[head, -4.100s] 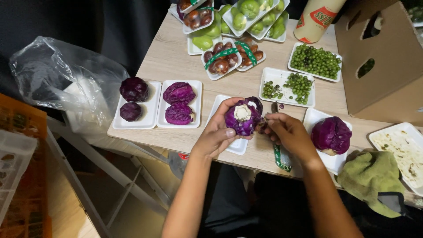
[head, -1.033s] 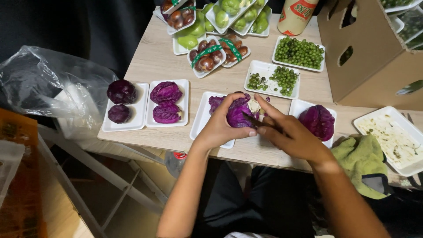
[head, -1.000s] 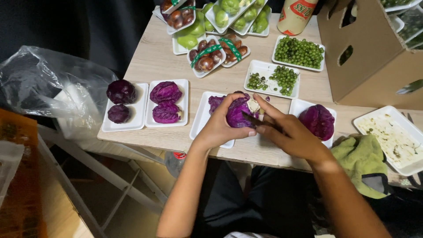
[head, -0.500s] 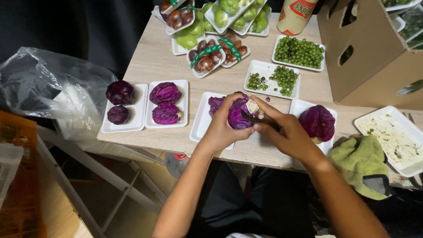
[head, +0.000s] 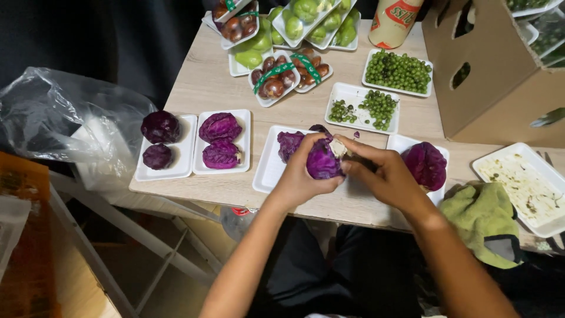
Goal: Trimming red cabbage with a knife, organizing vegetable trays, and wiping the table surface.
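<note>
Over a white tray (head: 266, 171), both hands grip a purple cabbage (head: 322, 164).

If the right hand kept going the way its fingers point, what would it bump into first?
The right hand points left, with its fingertips already on the pale stem end of the purple cabbage that the left hand cups. So it would probably meet that cabbage first.

Light wooden table (head: 206, 88), dark backdrop behind, dim floor below
</note>
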